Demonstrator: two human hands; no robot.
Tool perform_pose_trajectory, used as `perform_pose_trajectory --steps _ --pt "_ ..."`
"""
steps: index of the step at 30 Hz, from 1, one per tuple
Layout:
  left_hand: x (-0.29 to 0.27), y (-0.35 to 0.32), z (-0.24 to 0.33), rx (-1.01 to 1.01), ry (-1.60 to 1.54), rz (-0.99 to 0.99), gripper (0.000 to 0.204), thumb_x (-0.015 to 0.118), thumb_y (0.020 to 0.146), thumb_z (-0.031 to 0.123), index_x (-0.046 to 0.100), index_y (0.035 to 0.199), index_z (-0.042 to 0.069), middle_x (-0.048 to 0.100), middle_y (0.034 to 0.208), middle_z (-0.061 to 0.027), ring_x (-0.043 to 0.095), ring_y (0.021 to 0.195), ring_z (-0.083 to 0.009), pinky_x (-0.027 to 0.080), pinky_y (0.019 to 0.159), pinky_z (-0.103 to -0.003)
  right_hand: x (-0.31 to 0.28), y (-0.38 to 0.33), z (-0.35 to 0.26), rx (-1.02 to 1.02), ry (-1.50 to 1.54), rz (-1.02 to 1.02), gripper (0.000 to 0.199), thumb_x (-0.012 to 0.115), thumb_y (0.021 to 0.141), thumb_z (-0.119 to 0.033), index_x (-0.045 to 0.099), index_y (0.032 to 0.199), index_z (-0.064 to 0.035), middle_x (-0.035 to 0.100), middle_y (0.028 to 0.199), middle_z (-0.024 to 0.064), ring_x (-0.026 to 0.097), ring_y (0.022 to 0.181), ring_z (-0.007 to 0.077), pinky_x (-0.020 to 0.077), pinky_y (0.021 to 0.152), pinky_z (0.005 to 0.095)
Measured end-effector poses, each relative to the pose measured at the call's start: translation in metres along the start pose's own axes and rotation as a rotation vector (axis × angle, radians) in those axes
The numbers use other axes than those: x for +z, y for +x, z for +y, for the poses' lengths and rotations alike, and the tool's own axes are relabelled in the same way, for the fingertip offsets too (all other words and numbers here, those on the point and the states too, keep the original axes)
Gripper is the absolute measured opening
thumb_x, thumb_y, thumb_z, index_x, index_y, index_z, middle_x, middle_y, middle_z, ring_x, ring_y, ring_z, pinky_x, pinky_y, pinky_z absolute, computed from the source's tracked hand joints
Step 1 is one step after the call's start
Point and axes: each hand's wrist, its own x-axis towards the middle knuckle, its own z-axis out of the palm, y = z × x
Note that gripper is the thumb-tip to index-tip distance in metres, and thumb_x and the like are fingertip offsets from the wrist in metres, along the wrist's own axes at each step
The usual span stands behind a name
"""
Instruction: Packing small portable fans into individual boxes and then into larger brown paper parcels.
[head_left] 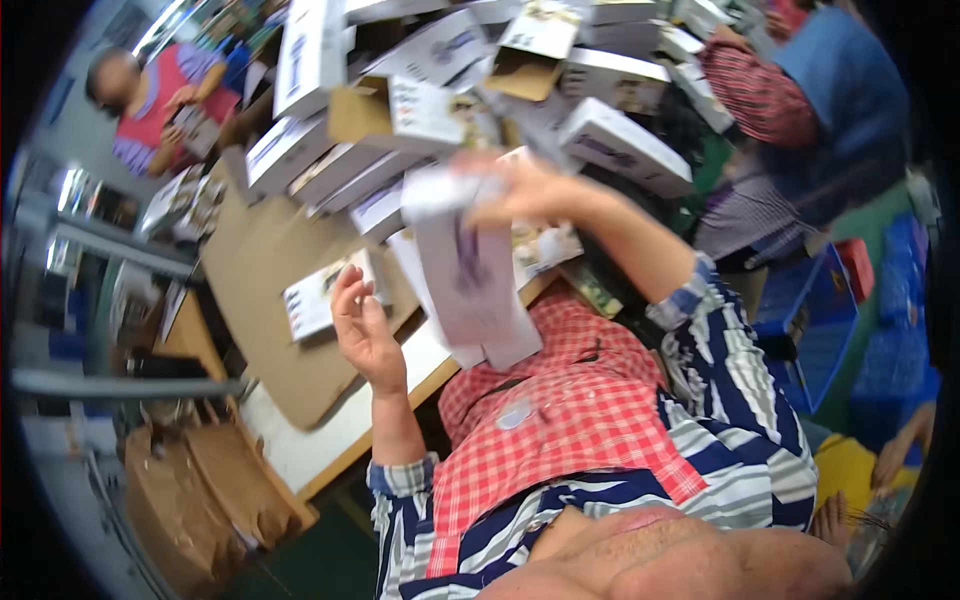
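My right hand (530, 190) grips the upper end of a tall white box (468, 270) with a dark purple picture on its side. The box stands roughly upright, its lower end near my checked apron, with flaps loose at the bottom. My left hand (367, 325) is raised just left of the box, fingers apart and slightly curled, holding nothing. Behind that hand a flat white printed box (318, 300) lies on the brown cardboard sheet (255, 270). The right hand and the box top are smeared by motion.
Many white boxes pile up at the back, among them an open-ended one (525, 65). A co-worker (170, 100) handles something at the far left; another person (800, 110) is at the right. A blue crate (820, 330) stands right, brown paper bags (200, 490) lower left.
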Motion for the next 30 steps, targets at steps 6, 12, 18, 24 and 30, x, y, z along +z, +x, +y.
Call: perform_pose_trajectory --steps 6,12,18,24,30 --pt "-0.027 -0.029 -0.017 -0.094 -0.055 0.047 0.022 0.044 0.090 0.000 0.053 0.110 0.000 0.051 0.122 -0.0121 0.050 0.112 -0.0206 0.044 0.093 -0.034 -0.012 0.021 0.008 -0.016 0.865 0.262 0.036 0.053 0.090 -0.029 0.053 0.118 -0.0053 0.059 0.112 0.0118 0.056 0.105 0.0223 0.0437 0.092 0.0369" --pt "-0.009 -0.032 -0.068 -0.535 0.027 -0.114 0.040 0.047 0.086 -0.001 0.047 0.127 -0.003 0.048 0.130 -0.0132 0.046 0.119 -0.0205 0.035 0.100 -0.033 0.112 -0.035 0.068 0.173 -0.228 -0.020 0.055 0.062 0.077 -0.028 0.047 0.113 0.0105 0.051 0.112 0.0291 0.050 0.105 0.0404 0.0407 0.092 0.0423" --pt "0.008 -0.004 -0.132 -0.541 0.240 -0.243 0.052 0.047 0.081 0.007 0.038 0.131 -0.005 0.052 0.119 -0.0183 0.053 0.101 -0.0251 0.041 0.089 -0.033 0.173 0.005 0.109 0.347 -0.249 0.371 0.062 0.063 0.072 -0.017 0.034 0.121 0.0098 0.044 0.116 0.0317 0.042 0.114 0.0438 0.0377 0.096 0.0429" --pt "0.023 -0.009 -0.124 -0.469 0.447 -0.365 0.068 0.052 0.085 0.017 0.019 0.136 -0.012 0.030 0.138 -0.0309 0.034 0.129 -0.0364 0.027 0.106 -0.037 0.139 -0.011 0.079 0.388 -0.152 0.278 0.065 0.061 0.077 -0.021 0.031 0.126 0.0087 0.034 0.129 0.0341 0.037 0.118 0.0480 0.0323 0.100 0.0472" --pt "0.017 -0.021 -0.058 -0.403 0.193 -0.204 0.072 0.052 0.089 0.016 0.007 0.142 -0.003 0.013 0.145 -0.0282 0.021 0.134 -0.0359 0.021 0.109 -0.041 0.125 -0.039 0.029 0.002 -0.155 0.484 0.060 0.060 0.084 -0.021 0.033 0.133 0.0019 0.045 0.125 0.0293 0.047 0.117 0.0350 0.0383 0.097 0.0390"
